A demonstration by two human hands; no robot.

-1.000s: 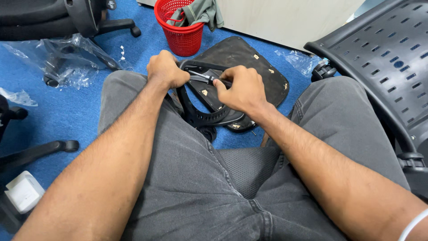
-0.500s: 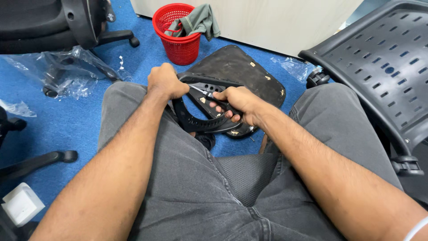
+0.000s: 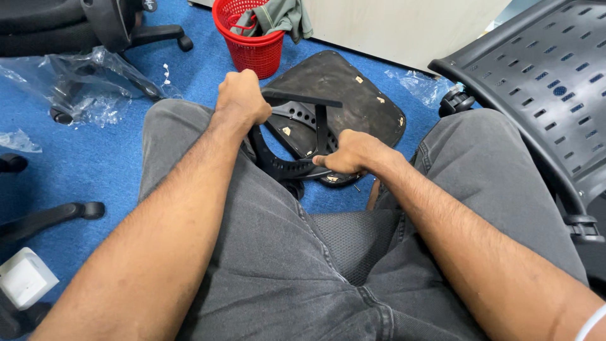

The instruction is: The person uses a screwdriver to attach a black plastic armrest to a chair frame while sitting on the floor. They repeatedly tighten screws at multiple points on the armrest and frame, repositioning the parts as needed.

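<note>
Head view: the person sits with both knees apart in grey jeans, looking down at a black plastic chair part (image 3: 297, 136) held between the thighs above the blue carpet floor (image 3: 95, 164). The left hand (image 3: 243, 98) is closed in a fist around the top end of the part, where a flat black bar sticks out to the right. The right hand (image 3: 350, 155) is closed around the lower curved rim of the same part, thumb pointing left along the rim. The part is a curved, perforated frame with a row of small holes, standing roughly upright between the knees.

Just behind it, lying flat on the floor, is a dark seat base board (image 3: 353, 101) with a few pale stickers on it; the frame's far side overlaps it in the picture. Beyond the board, near the wall, stands a red mesh basket (image 3: 252, 44) with a grey-green cloth (image 3: 278, 16) draped over its rim. To the right, a black perforated chair back (image 3: 536, 95) leans across the frame's right side, with a castor (image 3: 457, 101) beside it. At the left lie crumpled clear plastic wrappings (image 3: 88, 88) over a black chair base (image 3: 126, 31), and a small white box (image 3: 25, 278) sits at the lower left corner.
</note>
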